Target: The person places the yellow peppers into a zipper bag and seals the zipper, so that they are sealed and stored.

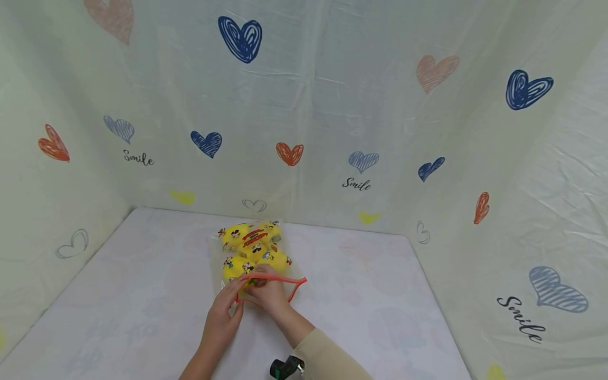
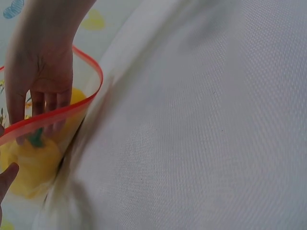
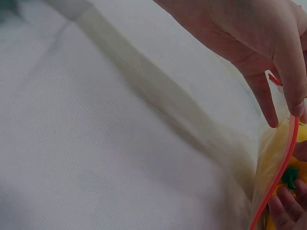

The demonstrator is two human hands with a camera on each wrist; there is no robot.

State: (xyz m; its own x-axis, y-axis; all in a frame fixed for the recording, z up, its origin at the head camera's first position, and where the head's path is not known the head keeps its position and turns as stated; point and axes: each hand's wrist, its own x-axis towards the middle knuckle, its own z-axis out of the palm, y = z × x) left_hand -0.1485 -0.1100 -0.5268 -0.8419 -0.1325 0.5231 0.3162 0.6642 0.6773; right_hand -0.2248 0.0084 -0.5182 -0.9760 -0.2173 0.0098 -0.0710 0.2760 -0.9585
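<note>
A clear zip bag (image 1: 256, 237) with cartoon prints and a red zip rim lies on the table, several yellow vegetables showing through it. Its mouth gapes toward me. My left hand (image 1: 222, 315) pinches the red rim (image 3: 287, 155) on the left side. Through the mouth reaches my right hand (image 1: 272, 294), its fingers pointing down into the bag. Under them sits what looks like a yellow bell pepper (image 2: 29, 165) with a green stem (image 3: 290, 175). In the right wrist view the right fingertips (image 3: 288, 203) lie around the stem, spread apart.
The white table (image 1: 361, 306) is bounded at the back and sides by a pale curtain (image 1: 309, 105) printed with hearts and the word Smile. A small black device (image 1: 286, 368) is at the right sleeve (image 1: 330, 356).
</note>
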